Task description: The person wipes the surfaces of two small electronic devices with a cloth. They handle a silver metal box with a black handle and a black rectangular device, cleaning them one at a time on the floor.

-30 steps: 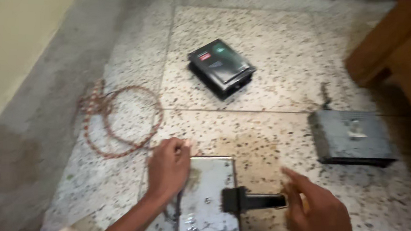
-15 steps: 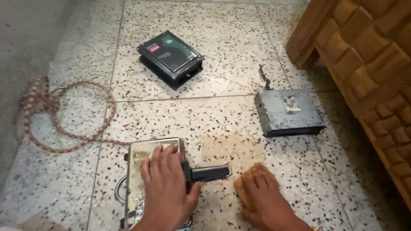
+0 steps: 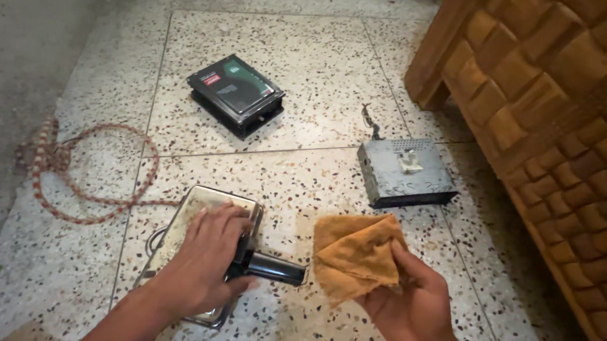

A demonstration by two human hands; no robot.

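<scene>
1. The left hand (image 3: pixel 205 260) has its fingers clamped on a metal sandwich maker (image 3: pixel 202 238); its black handle (image 3: pixel 272 268) points right.
2. The right hand (image 3: pixel 411 306) has its fingers pinched on an orange cloth (image 3: pixel 355 252).
3. All this is on a speckled terrazzo floor (image 3: pixel 303 170), with a carved wooden cabinet (image 3: pixel 571 104) at the right.

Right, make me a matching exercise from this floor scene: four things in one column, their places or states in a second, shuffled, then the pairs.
Things:
1. orange cloth
2. shiny metal appliance
3. grey metal box
4. red-and-white cord

Places or states:
A. looped on the floor at far left
B. under the left hand, which grips its black handle
C. on the floor beside the wooden furniture
D. held up in the right hand

Pairs: 1-D, 2-B, 3-C, 4-A
</scene>
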